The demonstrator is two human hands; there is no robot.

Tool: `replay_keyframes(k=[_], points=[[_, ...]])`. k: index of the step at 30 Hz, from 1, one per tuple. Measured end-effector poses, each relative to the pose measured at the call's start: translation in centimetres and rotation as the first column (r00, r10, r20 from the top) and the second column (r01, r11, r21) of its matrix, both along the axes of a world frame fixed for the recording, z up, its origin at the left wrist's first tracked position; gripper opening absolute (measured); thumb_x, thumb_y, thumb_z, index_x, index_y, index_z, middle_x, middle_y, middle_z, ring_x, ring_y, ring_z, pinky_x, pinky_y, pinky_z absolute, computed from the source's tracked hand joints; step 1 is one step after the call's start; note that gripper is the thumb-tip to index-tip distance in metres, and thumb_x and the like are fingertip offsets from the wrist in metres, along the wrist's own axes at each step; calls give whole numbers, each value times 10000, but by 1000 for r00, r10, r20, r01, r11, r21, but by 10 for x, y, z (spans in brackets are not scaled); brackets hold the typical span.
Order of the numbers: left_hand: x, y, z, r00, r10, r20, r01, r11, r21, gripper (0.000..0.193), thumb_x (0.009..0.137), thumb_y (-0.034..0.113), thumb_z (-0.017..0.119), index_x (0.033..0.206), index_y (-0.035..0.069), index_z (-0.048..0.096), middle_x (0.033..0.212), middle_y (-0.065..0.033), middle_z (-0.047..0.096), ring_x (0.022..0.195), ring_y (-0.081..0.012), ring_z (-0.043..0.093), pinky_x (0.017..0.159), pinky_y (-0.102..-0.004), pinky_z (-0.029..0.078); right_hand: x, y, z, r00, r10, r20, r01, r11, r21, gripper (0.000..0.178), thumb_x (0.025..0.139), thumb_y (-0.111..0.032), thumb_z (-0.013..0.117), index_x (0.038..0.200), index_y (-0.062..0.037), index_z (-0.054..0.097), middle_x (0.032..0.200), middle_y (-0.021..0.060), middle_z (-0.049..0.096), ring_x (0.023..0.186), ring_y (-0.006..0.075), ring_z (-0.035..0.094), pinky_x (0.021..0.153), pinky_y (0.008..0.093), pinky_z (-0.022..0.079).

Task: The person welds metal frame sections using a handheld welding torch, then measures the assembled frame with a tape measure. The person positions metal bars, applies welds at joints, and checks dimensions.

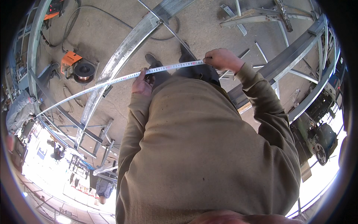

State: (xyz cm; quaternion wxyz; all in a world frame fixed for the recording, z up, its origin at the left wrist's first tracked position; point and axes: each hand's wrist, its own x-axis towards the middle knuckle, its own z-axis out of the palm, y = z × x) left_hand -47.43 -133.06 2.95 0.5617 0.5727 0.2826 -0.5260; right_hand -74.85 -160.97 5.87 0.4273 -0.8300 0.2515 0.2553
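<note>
A white measuring tape stretches from my hands far out to the left, where another person in grey crouches near its end. My left hand pinches the tape from below, just right of a curved steel beam. My right hand grips the tape's near end, held above my dark trousers and shoes. The tape runs over the beam, between the two hands and beyond.
An orange welding wire feeder with a copper spool and cables lie on the concrete floor at left. Steel frames and trusses stand at right, loose bars at top. A wheeled machine sits at far right.
</note>
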Motion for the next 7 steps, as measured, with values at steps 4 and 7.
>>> replay_keyframes(k=[4, 7], points=[[0, 0, 1, 1000, -9, 11, 9, 1000, -8, 221, 1012, 246, 694, 1137, 64, 684, 1057, -74, 721, 881, -200, 642, 801, -361, 552, 1, -1, 2, 1000, 10, -4, -10, 1000, -7, 341, 997, -388, 570, 1044, -85, 720, 966, 180, 706, 913, 407, 669, 789, 499, 516], [0, -1, 2, 1000, -9, 15, 9, 1000, -2, 231, 1013, 250, 692, 1138, 56, 682, 1060, -76, 722, 896, -203, 648, 807, -364, 555, 2, 0, 5, 1000, -12, -2, 12, 1000, -3, 355, 998, -400, 571, 1050, -82, 720, 972, 192, 706, 922, 406, 672, 797, 499, 516]])
